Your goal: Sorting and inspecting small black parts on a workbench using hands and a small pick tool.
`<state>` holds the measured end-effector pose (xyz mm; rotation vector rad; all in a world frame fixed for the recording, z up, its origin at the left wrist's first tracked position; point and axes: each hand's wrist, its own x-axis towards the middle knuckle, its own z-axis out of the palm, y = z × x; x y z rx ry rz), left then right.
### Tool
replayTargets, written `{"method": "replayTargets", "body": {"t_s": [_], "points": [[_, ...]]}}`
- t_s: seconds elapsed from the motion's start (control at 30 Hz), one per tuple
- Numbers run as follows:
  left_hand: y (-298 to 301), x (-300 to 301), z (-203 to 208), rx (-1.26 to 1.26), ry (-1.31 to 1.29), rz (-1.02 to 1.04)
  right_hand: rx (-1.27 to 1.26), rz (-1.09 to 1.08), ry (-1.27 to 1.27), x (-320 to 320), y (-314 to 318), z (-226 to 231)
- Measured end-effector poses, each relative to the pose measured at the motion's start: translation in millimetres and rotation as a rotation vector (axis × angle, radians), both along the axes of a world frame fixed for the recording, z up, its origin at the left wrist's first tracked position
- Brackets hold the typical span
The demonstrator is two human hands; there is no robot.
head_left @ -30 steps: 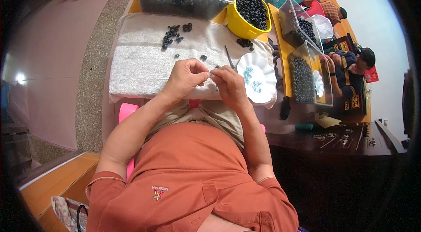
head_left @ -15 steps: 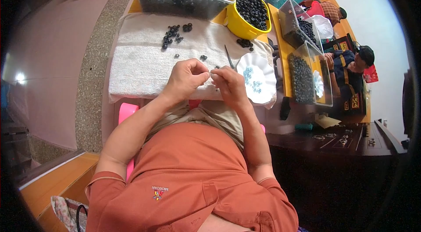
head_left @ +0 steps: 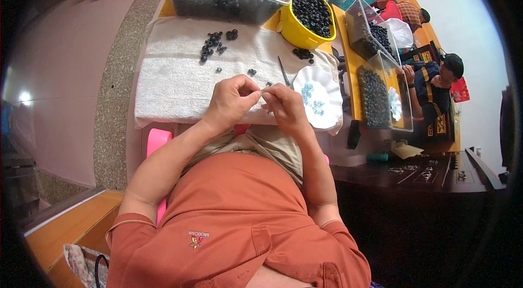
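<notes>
My left hand (head_left: pixel 231 101) and my right hand (head_left: pixel 286 105) meet fingertip to fingertip above the near part of a white towel (head_left: pixel 169 78). Both are closed in a pinch; what lies between the fingers is too small to make out. Beside my right hand, a white scalloped dish (head_left: pixel 330 92) holds small pale-blue bits. Dark tweezers (head_left: pixel 284 70), as far as their slim pointed shape shows, lie just left of the dish. Beyond my hands several small black ring-like parts (head_left: pixel 210 48) are scattered on the towel, with a few single ones closer in.
A clear bin (head_left: pixel 226 7) heaped with black parts stands at the far edge, next to a yellow tub (head_left: pixel 305 41) of the same. On the right, another table carries clear bins (head_left: pixel 376 97), where a person in a dark cap (head_left: pixel 430 83) sits. A pink stool (head_left: pixel 158 141) is under me.
My fingers have shifted very slightly while staying pinched together. The things on the towel have not visibly moved.
</notes>
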<state>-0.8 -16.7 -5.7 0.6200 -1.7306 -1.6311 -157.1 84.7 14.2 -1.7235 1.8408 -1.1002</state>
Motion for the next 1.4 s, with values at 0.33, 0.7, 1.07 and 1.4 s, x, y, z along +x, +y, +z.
{"method": "replayTargets", "body": {"t_s": [0.33, 0.7, 1.07, 1.4], "points": [[-2, -2, -6, -0.031, 0.021, 0.077, -0.148, -0.061, 0.241, 9, -4, 3], [-7, -2, -11, 0.109, 0.053, 0.06, -0.075, -0.182, 0.423, -19, 6, 23], [0, -4, -10, 0.087, 0.025, 0.03, 0.118, -0.414, 0.666, -80, 33, 31], [5, -2, -6, 0.161, 0.0, -0.015, 0.204, -0.572, 0.688, -127, 57, 25]]}}
